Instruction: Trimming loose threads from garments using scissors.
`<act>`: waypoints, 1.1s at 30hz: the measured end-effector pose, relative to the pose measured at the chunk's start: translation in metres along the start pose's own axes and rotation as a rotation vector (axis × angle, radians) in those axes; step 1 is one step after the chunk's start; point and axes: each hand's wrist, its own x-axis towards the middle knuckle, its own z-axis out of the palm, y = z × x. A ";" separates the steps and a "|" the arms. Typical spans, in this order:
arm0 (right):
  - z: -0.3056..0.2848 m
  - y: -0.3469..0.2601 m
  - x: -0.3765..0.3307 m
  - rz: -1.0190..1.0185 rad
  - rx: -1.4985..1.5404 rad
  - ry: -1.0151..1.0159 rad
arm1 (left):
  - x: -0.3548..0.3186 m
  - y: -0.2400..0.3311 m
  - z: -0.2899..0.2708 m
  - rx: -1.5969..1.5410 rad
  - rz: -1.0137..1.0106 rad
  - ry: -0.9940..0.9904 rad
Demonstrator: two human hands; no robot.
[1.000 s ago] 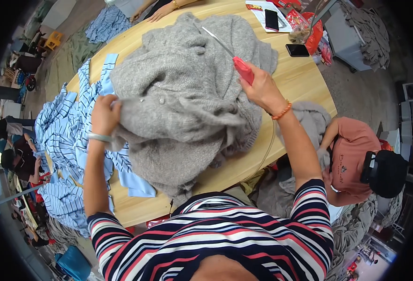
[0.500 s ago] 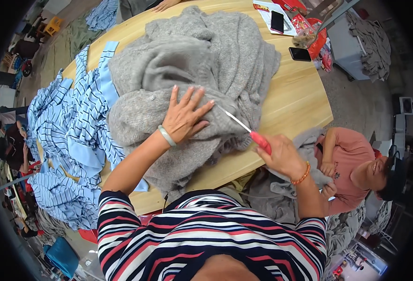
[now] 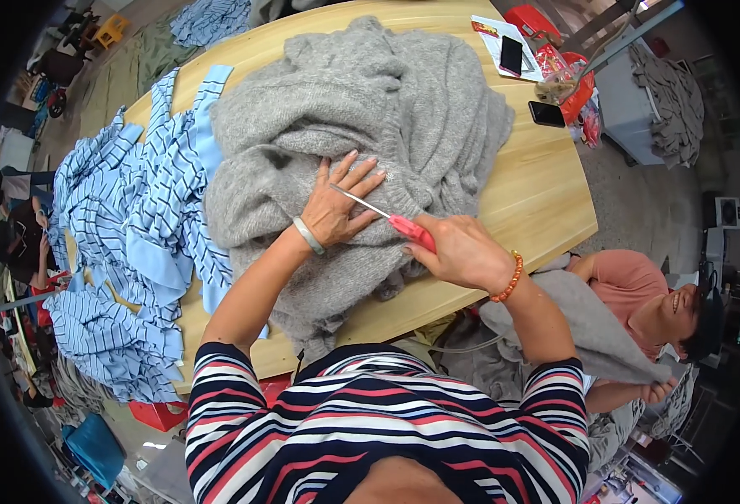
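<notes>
A heap of soft grey knitted garments lies bunched on the wooden table in front of me. My left hand rests flat on its near folds, fingers stretched and slightly apart, with nothing in them. Wrapped round the red handle of a tool with a long thin metal shaft is my right hand. The shaft points left and its tip reaches over the back of my left hand; whether it touches the skin I cannot tell. Just beyond my left fingers the knit forms a deep fold.
Blue striped garments cover the table's left side. Two phones, one black and one on a paper sheet, lie at the far right, near red packets. Close on my right, a co-worker holds grey cloth.
My right hand has moved left, carrying the tool's tip from the knit to above my left hand. The fold beyond my fingers has changed shape. The co-worker has spread the grey cloth out.
</notes>
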 end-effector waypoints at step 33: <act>0.030 0.081 -0.033 0.316 0.270 0.249 | 0.027 0.032 -0.080 -0.214 0.009 -0.016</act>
